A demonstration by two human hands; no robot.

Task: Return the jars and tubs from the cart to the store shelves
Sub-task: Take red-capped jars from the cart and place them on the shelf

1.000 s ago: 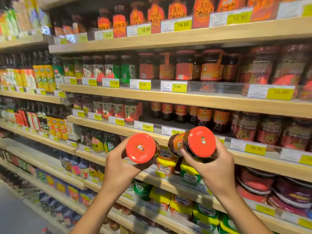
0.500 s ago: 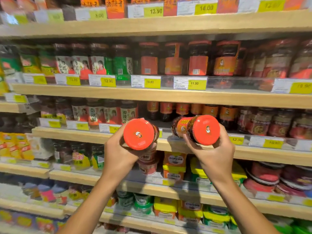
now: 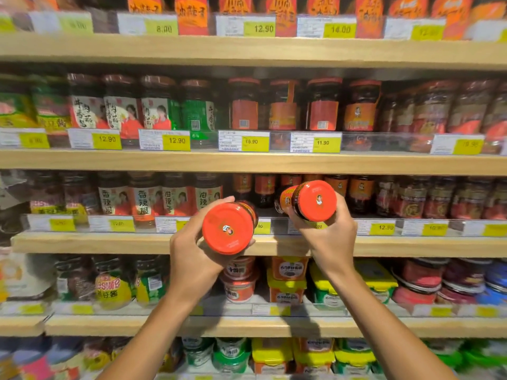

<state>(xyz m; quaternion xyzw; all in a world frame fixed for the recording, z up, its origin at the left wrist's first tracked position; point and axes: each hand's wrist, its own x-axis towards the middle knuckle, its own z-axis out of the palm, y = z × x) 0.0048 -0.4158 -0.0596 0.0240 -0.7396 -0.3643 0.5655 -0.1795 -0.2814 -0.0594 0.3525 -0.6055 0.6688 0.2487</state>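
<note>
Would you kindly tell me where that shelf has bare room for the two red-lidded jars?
The clearest gap is on the third wooden shelf, behind the left hand's red-lidded glass jar, between the portrait-label jars and the set-back row of orange-label jars. The right hand holds its matching jar before that row. Elsewhere the front is packed.

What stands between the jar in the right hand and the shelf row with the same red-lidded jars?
Only the clear price-tag rail at the shelf front, which the right hand's jar already tops. The gap ahead, beside the matching jars, looks free.
</note>
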